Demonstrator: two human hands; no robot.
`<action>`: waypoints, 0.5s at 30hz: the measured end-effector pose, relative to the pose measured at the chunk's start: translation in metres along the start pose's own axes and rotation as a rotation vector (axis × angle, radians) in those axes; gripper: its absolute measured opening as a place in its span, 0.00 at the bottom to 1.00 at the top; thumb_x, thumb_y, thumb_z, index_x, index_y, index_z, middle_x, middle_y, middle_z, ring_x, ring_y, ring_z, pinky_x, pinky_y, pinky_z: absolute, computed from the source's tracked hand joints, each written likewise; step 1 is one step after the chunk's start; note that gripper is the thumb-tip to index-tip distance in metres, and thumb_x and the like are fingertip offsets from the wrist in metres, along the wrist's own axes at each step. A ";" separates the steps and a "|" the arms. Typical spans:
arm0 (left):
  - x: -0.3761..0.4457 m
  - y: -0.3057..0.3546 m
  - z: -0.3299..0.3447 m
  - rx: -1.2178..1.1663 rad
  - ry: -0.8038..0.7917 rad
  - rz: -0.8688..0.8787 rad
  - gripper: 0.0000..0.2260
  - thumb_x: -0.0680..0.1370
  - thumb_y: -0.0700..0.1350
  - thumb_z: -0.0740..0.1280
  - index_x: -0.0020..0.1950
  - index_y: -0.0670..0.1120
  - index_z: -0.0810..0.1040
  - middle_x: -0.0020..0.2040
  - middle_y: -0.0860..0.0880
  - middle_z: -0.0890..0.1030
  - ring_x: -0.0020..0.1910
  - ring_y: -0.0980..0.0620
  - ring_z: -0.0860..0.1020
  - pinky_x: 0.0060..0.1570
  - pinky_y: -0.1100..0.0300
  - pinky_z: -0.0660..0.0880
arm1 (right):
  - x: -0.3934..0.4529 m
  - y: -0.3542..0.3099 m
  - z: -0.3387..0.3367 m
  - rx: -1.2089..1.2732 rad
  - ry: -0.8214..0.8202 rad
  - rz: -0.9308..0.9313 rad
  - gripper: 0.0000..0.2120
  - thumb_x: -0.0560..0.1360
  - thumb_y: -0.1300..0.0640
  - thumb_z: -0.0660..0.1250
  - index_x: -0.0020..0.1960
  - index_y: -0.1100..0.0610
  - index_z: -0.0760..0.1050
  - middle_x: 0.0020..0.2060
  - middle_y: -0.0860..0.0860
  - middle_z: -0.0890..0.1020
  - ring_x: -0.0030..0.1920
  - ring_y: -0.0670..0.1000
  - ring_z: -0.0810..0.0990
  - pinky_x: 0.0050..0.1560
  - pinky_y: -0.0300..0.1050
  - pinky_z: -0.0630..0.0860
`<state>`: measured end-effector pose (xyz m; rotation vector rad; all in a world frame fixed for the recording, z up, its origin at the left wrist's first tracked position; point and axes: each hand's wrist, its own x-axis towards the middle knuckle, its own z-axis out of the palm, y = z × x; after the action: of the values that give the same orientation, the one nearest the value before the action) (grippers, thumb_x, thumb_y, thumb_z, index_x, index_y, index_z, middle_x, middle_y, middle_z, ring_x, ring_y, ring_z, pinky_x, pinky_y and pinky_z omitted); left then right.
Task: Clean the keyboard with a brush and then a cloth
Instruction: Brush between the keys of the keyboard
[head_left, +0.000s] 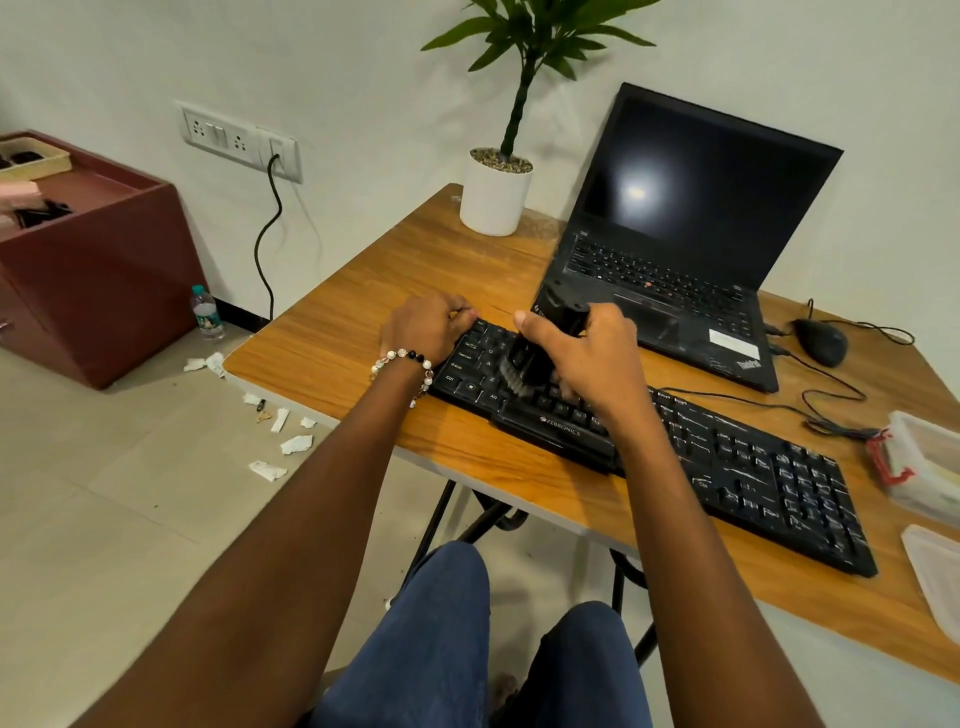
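A black keyboard (748, 467) lies slantwise across the wooden table (363, 332). My right hand (587, 353) grips a black brush (530, 358) by its handle, and the bristles rest on the keys at the keyboard's left end. My left hand (428, 325), with a bead bracelet on the wrist, holds the keyboard's far left corner with curled fingers. No cloth can be picked out with certainty.
An open black laptop (675, 234) stands behind the keyboard, with a black mouse (821, 340) and cables to its right. A white plant pot (493, 195) is at the back. A clear plastic box (930, 462) and its lid (935, 577) sit at the right edge. Paper scraps litter the floor at left.
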<state>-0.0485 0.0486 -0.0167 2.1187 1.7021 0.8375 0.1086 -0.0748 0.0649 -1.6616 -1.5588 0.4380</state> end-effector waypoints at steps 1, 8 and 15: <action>0.000 0.000 0.001 0.004 0.003 0.001 0.13 0.80 0.59 0.61 0.58 0.58 0.81 0.54 0.51 0.83 0.52 0.48 0.80 0.40 0.59 0.67 | -0.003 0.001 0.005 0.029 0.060 0.000 0.18 0.73 0.45 0.72 0.39 0.60 0.78 0.30 0.52 0.82 0.24 0.46 0.77 0.26 0.43 0.74; 0.001 -0.001 0.001 0.007 0.011 0.019 0.13 0.80 0.58 0.61 0.58 0.57 0.81 0.55 0.50 0.83 0.53 0.47 0.79 0.40 0.58 0.67 | -0.036 0.001 0.036 -0.100 0.200 -0.007 0.21 0.76 0.47 0.70 0.30 0.55 0.68 0.25 0.50 0.74 0.26 0.51 0.73 0.27 0.43 0.67; 0.003 -0.005 0.005 -0.035 0.008 0.017 0.12 0.79 0.59 0.61 0.57 0.58 0.81 0.54 0.52 0.83 0.51 0.48 0.80 0.38 0.59 0.67 | -0.025 0.000 0.024 0.023 0.227 0.052 0.20 0.74 0.45 0.70 0.35 0.61 0.76 0.30 0.56 0.81 0.29 0.56 0.80 0.26 0.49 0.76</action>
<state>-0.0488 0.0536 -0.0225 2.1119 1.6637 0.8754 0.0872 -0.0908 0.0432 -1.6745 -1.3428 0.2814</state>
